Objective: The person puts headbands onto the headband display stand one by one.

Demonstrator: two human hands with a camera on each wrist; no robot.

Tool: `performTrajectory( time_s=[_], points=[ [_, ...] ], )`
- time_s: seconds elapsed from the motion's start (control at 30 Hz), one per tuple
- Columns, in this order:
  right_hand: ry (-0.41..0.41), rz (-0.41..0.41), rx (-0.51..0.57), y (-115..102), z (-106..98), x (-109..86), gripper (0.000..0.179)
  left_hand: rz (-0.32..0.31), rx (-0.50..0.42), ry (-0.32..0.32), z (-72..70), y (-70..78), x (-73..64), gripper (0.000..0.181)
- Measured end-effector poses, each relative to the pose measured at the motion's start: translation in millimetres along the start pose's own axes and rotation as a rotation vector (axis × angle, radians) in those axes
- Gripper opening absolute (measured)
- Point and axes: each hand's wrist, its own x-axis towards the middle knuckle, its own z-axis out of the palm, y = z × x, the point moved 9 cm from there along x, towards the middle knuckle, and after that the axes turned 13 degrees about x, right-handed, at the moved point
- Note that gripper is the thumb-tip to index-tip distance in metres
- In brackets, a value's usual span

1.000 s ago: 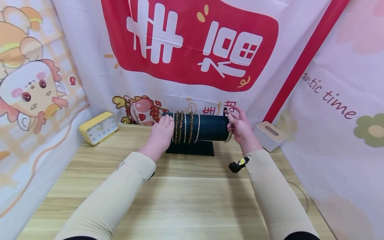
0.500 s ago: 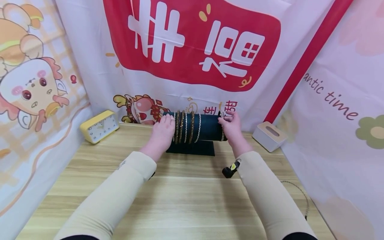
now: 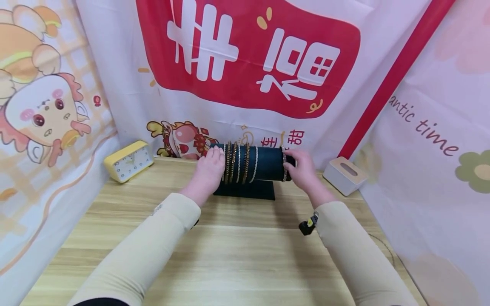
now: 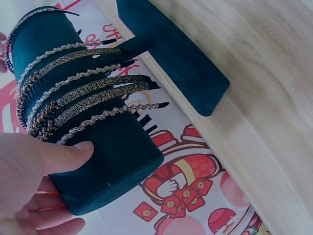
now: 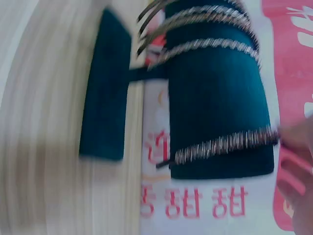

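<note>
A dark teal headband stand point(image 3: 269, 163) has a horizontal roll on a flat base. Several gold and silver beaded headbands point(image 3: 233, 163) sit side by side round its left half. My left hand point(image 3: 208, 170) grips the roll's left end; in the left wrist view the thumb point(image 4: 83, 149) lies on top and the fingers go round the far side. At the right end, one sparkly headband point(image 5: 225, 147) goes round the roll, slightly slanted. Thumb and fingers of my right hand point(image 3: 304, 172) hold that headband at its front side; the right wrist view is blurred there.
A yellow clock point(image 3: 129, 162) stands at the back left of the wooden table point(image 3: 237, 250). At the back right is a white tissue box point(image 3: 345, 175) with a wooden lid. Printed cloth point(image 3: 245, 97) hangs close behind the stand. A thin cord point(image 3: 383, 244) lies on the right.
The right hand brought the headband leftward onto the roll's right end, then shifted slightly right while the band stayed round the roll. The left hand kept its place.
</note>
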Motion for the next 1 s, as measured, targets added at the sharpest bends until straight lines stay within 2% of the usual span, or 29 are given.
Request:
performTrajectory(
  time_s=[0.07, 0.13, 0.2, 0.33, 0.63, 0.87, 1.0],
  points=[
    [-0.099, -0.087, -0.113, 0.2, 4.9, -7.2, 0.059, 0.001, 0.008, 0.004, -0.2, 0.8, -0.2, 0.042],
    [-0.158, -0.147, -0.213, 3.5, 9.7, -13.2, 0.075, -0.002, 0.014, -0.002, 0.2, 0.9, -0.1, 0.042],
    [-0.173, -0.191, -0.298, 7.4, 12.9, -17.1, 0.084, 0.0, 0.026, -0.014, 1.5, 1.2, 0.0, 0.044],
    [-0.149, -0.253, -0.386, 12.5, 15.5, -19.3, 0.087, 0.01, 0.024, -0.039, 2.4, 3.3, 0.8, 0.048],
    [-0.192, -0.281, -0.498, 12.1, 22.5, -17.3, 0.098, 0.013, 0.042, -0.034, 3.5, 3.7, 0.7, 0.052],
    [-0.135, -0.317, -0.474, -1.9, 37.6, -12.5, 0.094, 0.012, 0.043, -0.065, 6.3, 2.5, -0.5, 0.051],
    [-0.125, -0.319, -0.452, -12.5, 51.9, -8.9, 0.094, 0.017, 0.047, -0.039, 4.0, 3.3, -0.9, 0.046]
  ],
)
